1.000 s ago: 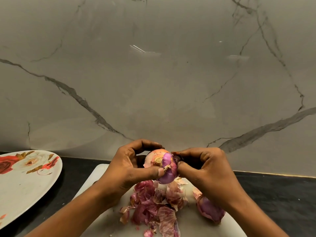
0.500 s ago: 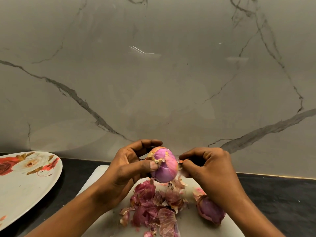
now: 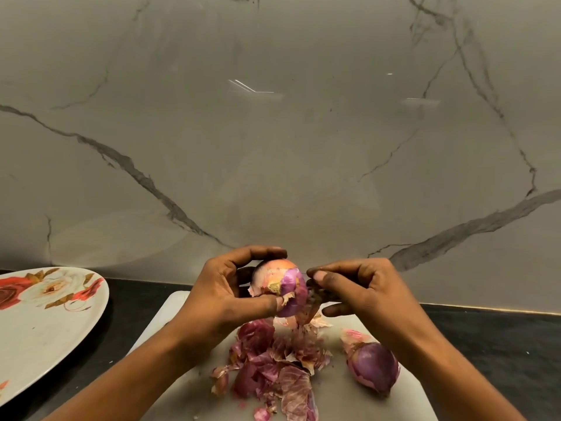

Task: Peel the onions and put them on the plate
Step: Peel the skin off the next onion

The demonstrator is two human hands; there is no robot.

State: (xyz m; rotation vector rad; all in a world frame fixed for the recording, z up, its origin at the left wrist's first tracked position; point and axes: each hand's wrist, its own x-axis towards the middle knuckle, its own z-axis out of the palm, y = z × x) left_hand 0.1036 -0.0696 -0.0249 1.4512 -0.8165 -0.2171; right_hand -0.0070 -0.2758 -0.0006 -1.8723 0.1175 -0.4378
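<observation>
Left hand (image 3: 224, 294) grips the part-peeled onion (image 3: 282, 284) over the white board (image 3: 170, 329); right hand (image 3: 367, 291) pinches a skin strip (image 3: 314, 303) (blurred) beside it; the plate (image 3: 45, 338) lies left, apart.

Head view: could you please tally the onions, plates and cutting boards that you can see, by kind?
Onions: 2, the partly peeled red onion gripped in the left hand and the purple onion lying on the board
Plates: 1, the white floral plate
Boards: 1, the white plastic cutting board
Total: 4
</observation>
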